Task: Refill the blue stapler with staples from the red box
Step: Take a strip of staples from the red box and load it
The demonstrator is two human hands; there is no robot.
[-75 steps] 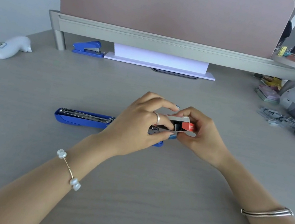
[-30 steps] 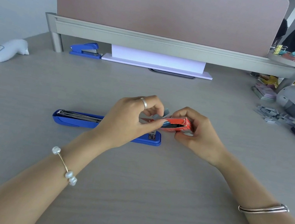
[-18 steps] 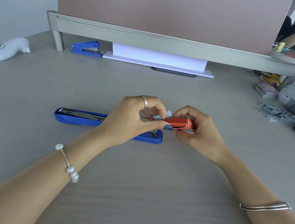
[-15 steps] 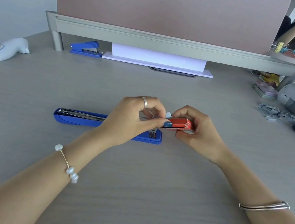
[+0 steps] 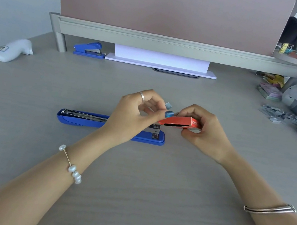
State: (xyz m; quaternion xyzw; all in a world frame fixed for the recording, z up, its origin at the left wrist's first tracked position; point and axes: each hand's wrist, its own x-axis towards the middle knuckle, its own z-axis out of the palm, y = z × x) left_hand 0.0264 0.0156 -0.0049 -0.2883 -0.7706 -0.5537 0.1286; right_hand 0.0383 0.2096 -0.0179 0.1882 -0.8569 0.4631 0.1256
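Head cam has us about midway, we'd guess: the blue stapler [image 5: 83,121] lies flipped open on the desk [image 5: 139,199], just under and behind our left hand [image 5: 133,117], metal channel exposed, and we can't tell if any staples are in it yet. Our right hand [image 5: 205,131] pinches the red box [image 5: 181,122], a small flat carton held a bit above the desk with its dark open end facing the left hand. Left fingertips are pressed together at that opening; whether they've got a strip is hidden. Loading and closing are left.

Red box [image 5: 180,122] now tilted, dark opening newly visible
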